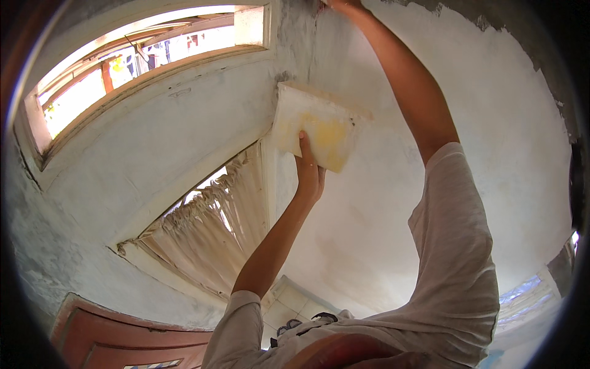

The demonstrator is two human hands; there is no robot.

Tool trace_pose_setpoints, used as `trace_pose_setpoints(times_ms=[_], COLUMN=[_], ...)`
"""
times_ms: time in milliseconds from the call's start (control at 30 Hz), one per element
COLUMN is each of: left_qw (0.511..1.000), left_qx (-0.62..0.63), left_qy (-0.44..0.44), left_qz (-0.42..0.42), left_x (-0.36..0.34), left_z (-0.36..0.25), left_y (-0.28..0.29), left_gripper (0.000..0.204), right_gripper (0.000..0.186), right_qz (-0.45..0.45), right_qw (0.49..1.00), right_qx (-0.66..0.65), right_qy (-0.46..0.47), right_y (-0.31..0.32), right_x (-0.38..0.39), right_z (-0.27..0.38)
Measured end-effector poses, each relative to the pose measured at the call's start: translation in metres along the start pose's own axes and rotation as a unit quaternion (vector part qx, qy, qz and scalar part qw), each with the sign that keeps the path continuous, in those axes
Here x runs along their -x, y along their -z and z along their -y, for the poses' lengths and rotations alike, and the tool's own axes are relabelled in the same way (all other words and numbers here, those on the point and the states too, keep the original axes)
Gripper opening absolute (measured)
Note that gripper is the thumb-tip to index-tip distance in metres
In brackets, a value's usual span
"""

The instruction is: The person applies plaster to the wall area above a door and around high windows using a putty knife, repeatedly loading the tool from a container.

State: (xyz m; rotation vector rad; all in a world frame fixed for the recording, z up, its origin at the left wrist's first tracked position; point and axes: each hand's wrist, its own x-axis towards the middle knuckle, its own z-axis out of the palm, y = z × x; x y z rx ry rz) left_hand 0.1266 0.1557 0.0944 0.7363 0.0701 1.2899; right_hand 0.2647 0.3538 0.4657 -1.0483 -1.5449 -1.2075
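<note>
My left hand [310, 175] is raised in the middle of the view, gripping a whitish, flat-sided plastic container [321, 136] from below. Its thumb presses on the outer side, and the other fingers are mostly hidden behind. Yellow smears mark that side; what lies inside is hidden. Up at the top edge, my right hand [345, 3] reaches high against the wall near the corner. The frame cuts off its fingers, so whether they hold anything does not show.
Whitish skim coat covers the right-hand wall [369, 246], with a rough grey border along its top and right. On the left are an open transom window [80, 104], a curtained window [209, 227] and a reddish door [135, 338]. Pale tiles [289, 301] show below.
</note>
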Motion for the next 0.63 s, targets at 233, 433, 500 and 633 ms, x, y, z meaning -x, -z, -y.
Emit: trace_pose_setpoints(times_ms=[233, 433, 500, 633], left_qw=[0.998, 0.995, 0.995, 0.994], left_qx=[0.058, 0.091, 0.095, 0.094], left_qy=[-0.020, -0.025, -0.029, -0.039], left_qz=[-0.011, -0.023, -0.023, -0.036], left_x=[-0.025, -0.047, -0.054, -0.063], left_z=[0.029, 0.056, 0.062, 0.071], left_y=[0.008, 0.028, 0.034, 0.038], left_gripper=[0.088, 0.090, 0.091, 0.090], right_gripper=[0.034, 0.030, 0.028, 0.032], right_qz=[0.027, 0.069, 0.020, 0.095], right_qw=[0.996, 0.990, 0.995, 0.986], right_qx=[0.012, -0.084, -0.003, -0.063], right_qy=[-0.088, -0.093, -0.095, -0.122], right_y=[0.022, 0.047, 0.054, 0.065], right_x=[0.000, 0.009, 0.007, 0.008], right_z=[-0.019, -0.006, 0.003, 0.008])
